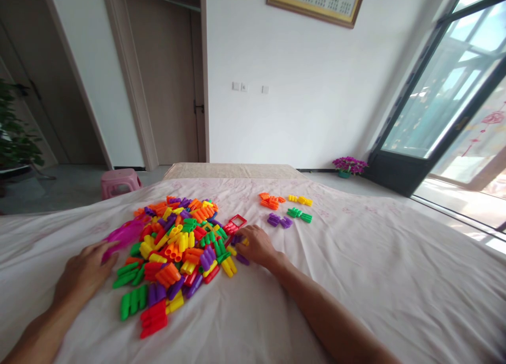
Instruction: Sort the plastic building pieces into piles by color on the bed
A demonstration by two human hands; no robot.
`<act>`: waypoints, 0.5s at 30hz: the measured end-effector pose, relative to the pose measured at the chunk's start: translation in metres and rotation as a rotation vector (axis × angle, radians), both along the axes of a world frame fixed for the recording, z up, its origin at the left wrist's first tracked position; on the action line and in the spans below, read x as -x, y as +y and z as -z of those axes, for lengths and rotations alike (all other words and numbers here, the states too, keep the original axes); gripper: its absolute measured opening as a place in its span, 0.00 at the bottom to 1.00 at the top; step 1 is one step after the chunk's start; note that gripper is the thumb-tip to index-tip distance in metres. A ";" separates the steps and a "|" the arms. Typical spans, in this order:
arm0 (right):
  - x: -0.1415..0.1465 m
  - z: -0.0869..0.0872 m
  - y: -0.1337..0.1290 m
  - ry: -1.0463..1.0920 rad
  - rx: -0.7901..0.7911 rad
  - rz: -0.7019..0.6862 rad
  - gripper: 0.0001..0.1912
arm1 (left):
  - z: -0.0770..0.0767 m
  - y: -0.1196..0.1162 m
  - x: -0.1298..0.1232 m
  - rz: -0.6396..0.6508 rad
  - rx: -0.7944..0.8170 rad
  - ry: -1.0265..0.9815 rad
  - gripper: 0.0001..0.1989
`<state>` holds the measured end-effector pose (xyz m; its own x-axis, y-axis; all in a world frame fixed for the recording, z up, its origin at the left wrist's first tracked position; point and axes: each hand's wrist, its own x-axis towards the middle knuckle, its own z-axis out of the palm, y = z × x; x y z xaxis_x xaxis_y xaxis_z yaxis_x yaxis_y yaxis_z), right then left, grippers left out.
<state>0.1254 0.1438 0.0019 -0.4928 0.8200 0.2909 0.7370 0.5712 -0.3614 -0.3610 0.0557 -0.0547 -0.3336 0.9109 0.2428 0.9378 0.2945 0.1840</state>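
A heap of plastic toy pieces [177, 242] in red, orange, yellow, green and purple lies on a pale cloth. My left hand [89, 269] rests at the heap's left side, fingers apart, beside a translucent pink object [126, 237]. At the right edge of the heap is my right hand [255, 243], its fingers bent down over purple and yellow pieces; whether it grips one is hidden. Farther right lie small groups: orange pieces [271, 200], yellow pieces [300, 200], purple pieces [279, 220] and green pieces [299, 214]. A red square frame [237, 221] sits just beyond my right hand.
The cloth-covered surface [356, 279] extends to both sides. Behind it stand a pink stool [120, 182] at the left and a potted purple flower [350, 166] at the right. Doors, a white wall and a glazed door form the background.
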 end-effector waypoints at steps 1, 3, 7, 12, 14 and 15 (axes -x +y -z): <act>0.001 0.001 0.001 0.009 -0.015 0.003 0.17 | 0.000 0.000 0.000 -0.001 0.001 0.003 0.30; 0.000 0.004 0.005 0.066 -0.064 0.017 0.19 | 0.002 0.001 0.002 -0.007 0.002 0.012 0.30; -0.020 0.005 0.022 0.219 -0.185 0.167 0.20 | 0.005 0.002 0.004 -0.024 0.016 0.038 0.30; -0.069 -0.004 0.041 0.155 -0.325 0.430 0.23 | 0.005 0.002 0.004 -0.017 0.033 0.052 0.31; -0.088 -0.004 0.045 0.129 -0.340 0.512 0.24 | 0.004 0.002 0.002 -0.019 0.039 0.053 0.32; -0.095 -0.003 0.046 0.122 -0.337 0.549 0.24 | 0.003 0.001 0.002 -0.021 0.040 0.052 0.32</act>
<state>0.2204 0.1896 0.0046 0.0237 0.7974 0.6030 0.9187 0.2204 -0.3277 -0.3627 0.0571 -0.0579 -0.3412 0.9129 0.2241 0.9391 0.3207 0.1233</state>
